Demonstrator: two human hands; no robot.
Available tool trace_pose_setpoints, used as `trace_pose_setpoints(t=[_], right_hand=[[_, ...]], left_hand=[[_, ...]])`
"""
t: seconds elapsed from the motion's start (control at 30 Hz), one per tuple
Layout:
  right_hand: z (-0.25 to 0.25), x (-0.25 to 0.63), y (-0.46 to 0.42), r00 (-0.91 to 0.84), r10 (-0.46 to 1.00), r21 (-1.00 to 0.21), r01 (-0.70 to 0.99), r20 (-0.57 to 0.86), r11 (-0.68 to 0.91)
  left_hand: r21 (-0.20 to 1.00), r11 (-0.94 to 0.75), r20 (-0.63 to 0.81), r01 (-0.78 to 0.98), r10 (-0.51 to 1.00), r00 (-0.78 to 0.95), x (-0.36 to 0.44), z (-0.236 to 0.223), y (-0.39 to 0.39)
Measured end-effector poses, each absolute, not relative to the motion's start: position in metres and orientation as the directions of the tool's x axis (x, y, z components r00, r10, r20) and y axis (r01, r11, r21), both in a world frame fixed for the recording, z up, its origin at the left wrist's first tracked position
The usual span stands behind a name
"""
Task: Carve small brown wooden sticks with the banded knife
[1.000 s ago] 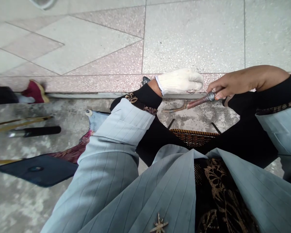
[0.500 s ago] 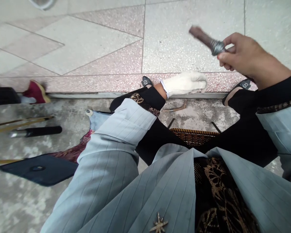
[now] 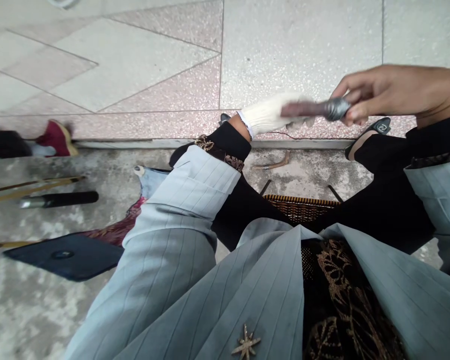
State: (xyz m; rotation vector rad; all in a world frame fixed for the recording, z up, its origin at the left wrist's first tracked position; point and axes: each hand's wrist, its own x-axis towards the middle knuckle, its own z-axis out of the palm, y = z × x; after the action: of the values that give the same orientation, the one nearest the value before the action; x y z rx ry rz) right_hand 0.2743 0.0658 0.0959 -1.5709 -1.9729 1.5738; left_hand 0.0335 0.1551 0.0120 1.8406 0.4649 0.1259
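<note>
My right hand point(image 3: 386, 92) is bare and closed around one end of a short brown stick point(image 3: 305, 109). A thick winding of silvery wire point(image 3: 337, 108) sits on the stick next to my fingers. The stick lies nearly level, smeared by motion, and its far end passes in front of my left hand point(image 3: 264, 117). A white knitted glove covers that hand. Its fingers look curled, partly hidden behind the stick, so what they hold, if anything, does not show. Below the hands, a small bent brown piece of wood point(image 3: 275, 162) rests on the concrete.
A woven wicker seat point(image 3: 302, 207) shows between my legs. To the left lie a black-and-silver cylinder point(image 3: 60, 199), yellowish sticks point(image 3: 33, 186) and a dark blue cloth piece point(image 3: 67, 257). Another person's red shoe point(image 3: 56, 139) stands by the raised tiled edge point(image 3: 153, 144).
My right hand has come down with the stick, which has turned from slanted to nearly level and now overlaps the glove. My gloved left hand has shifted slightly left and up.
</note>
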Motion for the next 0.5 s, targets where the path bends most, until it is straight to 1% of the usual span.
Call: trace_pose_setpoints(t=[0.03, 0.07, 0.1, 0.17, 0.27, 0.3, 0.33, 0.37, 0.4, 0.43, 0.47, 0.5], right_hand=[[0.102, 0.272, 0.063, -0.377, 0.845, -0.859, 0.484, -0.378, -0.169], [0.107, 0.269, 0.061, -0.300, 0.889, -0.907, 0.349, -0.347, -0.236], [0.110, 0.265, 0.060, -0.213, 0.916, -0.924, 0.261, -0.338, -0.280], [0.111, 0.259, 0.059, -0.031, 0.936, -0.918, 0.207, -0.351, -0.337], [0.103, 0.254, 0.064, 0.125, 0.933, -0.919, 0.174, -0.337, -0.355], [0.099, 0.254, 0.067, 0.155, 0.930, -0.908, 0.211, -0.334, -0.361], [0.095, 0.254, 0.069, 0.183, 0.924, -0.875, 0.304, -0.335, -0.377], [0.092, 0.254, 0.071, 0.210, 0.920, -0.804, 0.446, -0.332, -0.392], [0.088, 0.254, 0.074, 0.223, 0.920, -0.695, 0.605, -0.321, -0.389], [0.084, 0.255, 0.075, 0.211, 0.928, -0.560, 0.749, -0.307, -0.355], [0.080, 0.256, 0.077, 0.171, 0.937, -0.425, 0.856, -0.306, -0.295], [0.076, 0.257, 0.078, 0.116, 0.939, -0.310, 0.925, -0.323, -0.220]], left_hand=[[0.951, -0.220, -0.115, 0.217, 0.402, 0.909, 0.034, 0.011, 0.154], [0.961, -0.195, -0.099, 0.196, 0.420, 0.902, 0.036, 0.012, 0.152], [0.965, -0.178, -0.102, 0.195, 0.433, 0.896, 0.037, 0.012, 0.150], [0.952, -0.188, -0.144, 0.242, 0.423, 0.894, 0.041, 0.015, 0.144], [0.892, -0.325, -0.188, 0.313, 0.363, 0.913, 0.045, 0.020, 0.137], [0.872, -0.387, -0.169, 0.300, 0.338, 0.926, 0.046, 0.021, 0.135], [0.851, -0.447, -0.141, 0.275, 0.309, 0.940, 0.046, 0.022, 0.134], [0.830, -0.499, -0.115, 0.250, 0.285, 0.952, 0.046, 0.023, 0.133], [0.809, -0.541, -0.094, 0.231, 0.268, 0.959, 0.046, 0.023, 0.133], [0.790, -0.571, -0.083, 0.221, 0.258, 0.963, 0.046, 0.023, 0.134], [0.776, -0.590, -0.083, 0.224, 0.256, 0.963, 0.045, 0.023, 0.134], [0.765, -0.599, -0.095, 0.236, 0.258, 0.962, 0.045, 0.024, 0.135]])
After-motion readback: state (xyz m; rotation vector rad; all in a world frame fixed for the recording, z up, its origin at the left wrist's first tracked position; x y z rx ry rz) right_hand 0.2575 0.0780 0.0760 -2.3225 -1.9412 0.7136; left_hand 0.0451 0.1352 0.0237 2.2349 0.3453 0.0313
